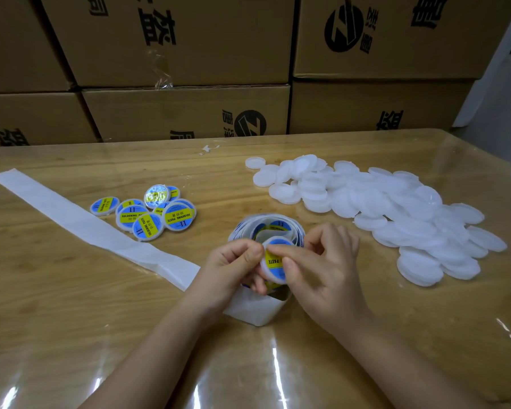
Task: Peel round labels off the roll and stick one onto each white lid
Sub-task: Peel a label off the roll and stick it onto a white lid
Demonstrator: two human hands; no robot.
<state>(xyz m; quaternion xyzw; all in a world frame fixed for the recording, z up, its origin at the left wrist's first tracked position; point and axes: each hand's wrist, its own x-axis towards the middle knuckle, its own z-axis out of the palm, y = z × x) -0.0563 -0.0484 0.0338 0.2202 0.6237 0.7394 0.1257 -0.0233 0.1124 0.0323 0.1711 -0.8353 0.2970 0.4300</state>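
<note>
**A:** how's that lid (266, 272) gonna handle?

**B:** light, stiff plastic with a slick rim, I'd say, so grab the edges. It's on the near side of the label roll (281, 224). The left hand (227, 270) pinches its rim and the right hand (325, 270) thumbs the label (275, 261) down

**A:** facing?

**B:** label up, tipped toward the person. It's round, so no long axis. Blank lids (396, 208) sit right of the roll, finished ones (148, 215) left

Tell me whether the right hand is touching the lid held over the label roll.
Touching. The head view shows the thumb and forefinger of the right hand pressed onto the labelled lid, which the left hand also pinches.
</note>
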